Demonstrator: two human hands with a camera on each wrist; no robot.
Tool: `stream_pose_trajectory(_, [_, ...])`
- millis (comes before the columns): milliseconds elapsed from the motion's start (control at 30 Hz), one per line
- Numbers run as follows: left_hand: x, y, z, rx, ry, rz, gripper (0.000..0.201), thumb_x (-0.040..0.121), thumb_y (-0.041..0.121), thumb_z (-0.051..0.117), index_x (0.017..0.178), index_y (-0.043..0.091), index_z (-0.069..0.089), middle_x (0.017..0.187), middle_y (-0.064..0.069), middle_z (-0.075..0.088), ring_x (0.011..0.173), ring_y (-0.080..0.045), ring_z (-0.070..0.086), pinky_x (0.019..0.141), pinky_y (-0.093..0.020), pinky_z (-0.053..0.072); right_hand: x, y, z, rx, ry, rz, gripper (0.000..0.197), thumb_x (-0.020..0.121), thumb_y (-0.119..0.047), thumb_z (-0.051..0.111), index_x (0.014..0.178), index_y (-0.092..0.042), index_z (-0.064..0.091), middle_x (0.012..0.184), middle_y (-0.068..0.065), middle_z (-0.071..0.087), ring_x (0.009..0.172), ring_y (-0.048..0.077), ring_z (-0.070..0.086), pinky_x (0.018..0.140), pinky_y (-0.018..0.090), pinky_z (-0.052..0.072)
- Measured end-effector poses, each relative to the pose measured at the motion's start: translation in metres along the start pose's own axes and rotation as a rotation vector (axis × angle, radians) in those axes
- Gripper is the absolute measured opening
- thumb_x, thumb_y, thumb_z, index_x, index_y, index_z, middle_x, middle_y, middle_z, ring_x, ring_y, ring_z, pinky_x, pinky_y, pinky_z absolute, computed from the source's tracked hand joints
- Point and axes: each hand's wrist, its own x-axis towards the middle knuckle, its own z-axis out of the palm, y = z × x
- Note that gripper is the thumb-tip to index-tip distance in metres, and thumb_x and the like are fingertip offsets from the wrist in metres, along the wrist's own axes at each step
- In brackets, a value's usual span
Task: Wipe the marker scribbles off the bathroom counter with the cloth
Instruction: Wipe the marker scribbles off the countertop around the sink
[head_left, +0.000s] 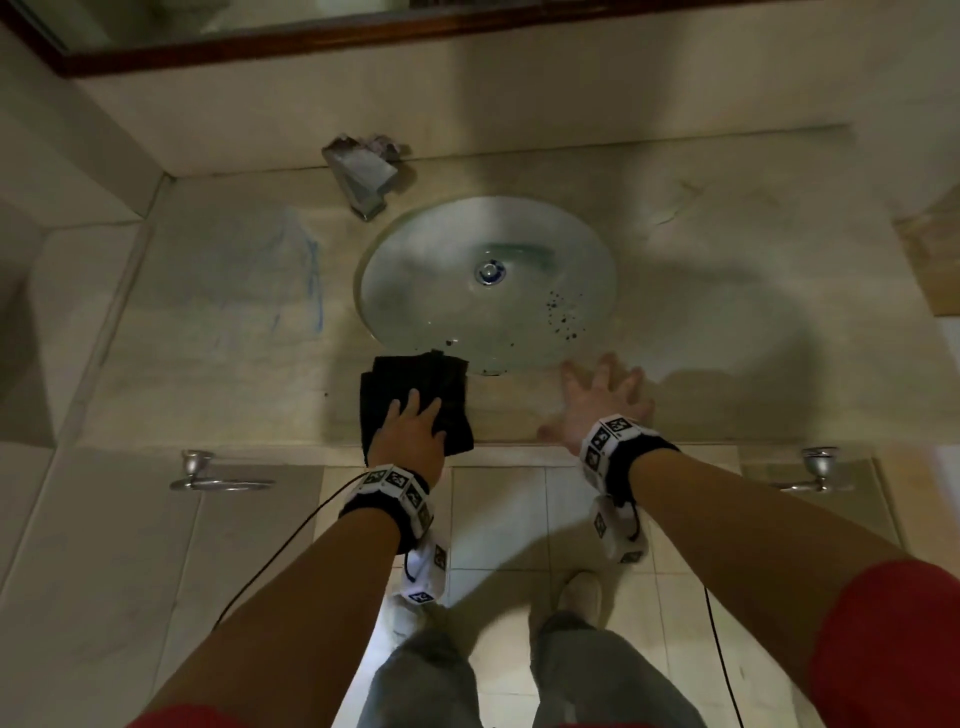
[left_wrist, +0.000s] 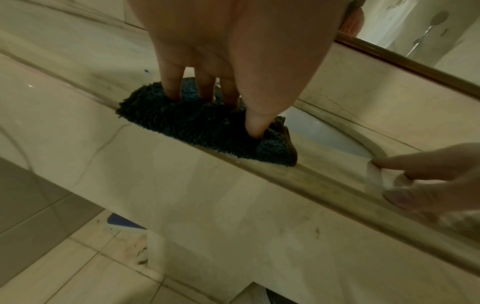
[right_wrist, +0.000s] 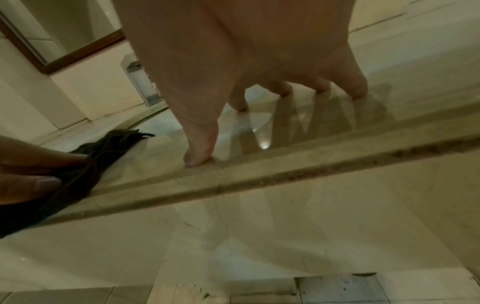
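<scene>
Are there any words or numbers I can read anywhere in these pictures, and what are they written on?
No readable words or numbers anywhere.
Wristbands: black-and-white square code patterns, not letters.
Blue scribbles on the counter: just faint lines, no letters that I can make out.
Cloth, tap and sink: no label or brand showing.

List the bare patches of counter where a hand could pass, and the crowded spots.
Free: the beige stone counter right of the round white sink. Left of the sink lie only blue marker scribbles. Crowded: the front strip, with the left hand on the dark cloth and the right hand spread flat.
</scene>
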Motion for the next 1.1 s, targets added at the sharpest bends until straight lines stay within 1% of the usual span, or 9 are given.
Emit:
stream_pose_trajectory(100, [0.004,-0.027,-0.001,0.013,-0.007,-0.006,0.054,0.102,0.039,0.033,0.153,0.031,0.015,0.163,-0.002,0.002,0.148,-0.028,0.006,0.117,-0.046,0.024,0.000,-0.019,-0.006,0.004,-0.014,-0.007,0.101,0.069,-0.062,0.068,0.147,-0.039,0.008,0.160,0.016,-0.012,0.142,0.053,-0.005,0.109,0.068,0.017])
stream_pose_trajectory(200, [0.010,-0.055,0.000,0.062,0.007,0.048,0.054,0.102,0.041,0.029,0.153,0.031,0.014,0.163,-0.003,0.002,0.148,-0.029,0.008,0.117,-0.046,0.025,-0.003,-0.058,-0.006,-0.060,0.010,-0.125,0.088,0.076,-0.053,0.063,0.147,-0.033,0.015,0.160,0.014,0.003,0.143,0.049,0.003,0.110,0.065,0.021])
stream_pose_trajectory(267, [0.011,-0.071,-0.002,0.044,0.020,0.057,0.054,0.102,0.040,0.031,0.153,0.032,0.015,0.163,-0.001,0.003,0.148,-0.028,0.008,0.115,-0.046,0.028,-0.007,-0.093,0.001,-0.118,0.053,-0.179,0.085,0.081,-0.057,0.059,0.149,-0.036,0.013,0.161,0.010,0.006,0.143,0.047,0.007,0.112,0.061,0.022])
stream_pose_trajectory(367, [0.012,-0.099,-0.009,0.040,0.041,0.081,0.052,0.102,0.038,0.032,0.152,0.032,0.017,0.163,0.002,0.003,0.148,-0.026,0.008,0.112,-0.047,0.032,-0.013,-0.148,0.017,-0.143,0.075,-0.187,0.086,0.084,-0.063,0.054,0.150,-0.042,0.004,0.162,0.004,0.003,0.145,0.042,0.009,0.113,0.056,0.024])
stream_pose_trajectory(533, [0.022,-0.167,-0.018,0.039,0.010,0.103,0.055,0.103,0.037,0.032,0.153,0.033,0.012,0.163,0.004,-0.001,0.149,-0.025,0.005,0.113,-0.047,0.030,-0.016,-0.211,0.034,-0.191,0.048,-0.102,0.095,0.075,-0.077,0.048,0.148,-0.043,-0.001,0.163,0.006,0.002,0.144,0.046,0.011,0.114,0.059,0.018])
stream_pose_trajectory(633, [0.027,-0.211,-0.024,0.012,0.010,0.088,0.055,0.103,0.036,0.034,0.153,0.034,0.013,0.163,0.004,-0.002,0.149,-0.024,0.004,0.114,-0.048,0.028,-0.019,-0.219,0.038,-0.151,0.054,-0.036,0.098,0.072,-0.075,0.055,0.147,-0.046,-0.001,0.162,0.006,0.002,0.144,0.048,0.005,0.113,0.062,0.017])
stream_pose_trajectory(767, [0.024,-0.245,-0.026,-0.029,0.044,0.041,0.054,0.102,0.038,0.036,0.152,0.034,0.017,0.163,0.003,0.002,0.148,-0.025,0.006,0.113,-0.049,0.030,-0.019,-0.225,0.039,-0.157,0.067,-0.019,0.104,0.064,-0.079,0.055,0.145,-0.049,-0.003,0.161,0.007,0.009,0.142,0.048,0.009,0.110,0.063,0.024])
stream_pose_trajectory(933, [0.021,-0.258,-0.025,-0.059,0.144,-0.017,0.063,0.099,0.039,0.044,0.154,0.035,0.012,0.159,-0.004,0.013,0.143,-0.032,0.014,0.111,-0.046,0.033,-0.024,-0.225,0.036,-0.117,0.038,0.000,0.104,0.069,-0.075,0.062,0.145,-0.051,-0.005,0.162,0.002,0.003,0.145,0.046,0.002,0.111,0.065,0.020])
stream_pose_trajectory(1100, [0.028,-0.262,-0.020,-0.017,0.082,-0.058,0.064,0.101,0.041,0.037,0.154,0.037,0.002,0.162,-0.006,-0.006,0.147,-0.035,0.000,0.117,-0.048,0.022,-0.024,-0.228,0.033,-0.087,0.019,-0.002,0.103,0.071,-0.070,0.064,0.146,-0.050,-0.003,0.161,0.003,0.002,0.144,0.047,0.000,0.109,0.068,0.021])
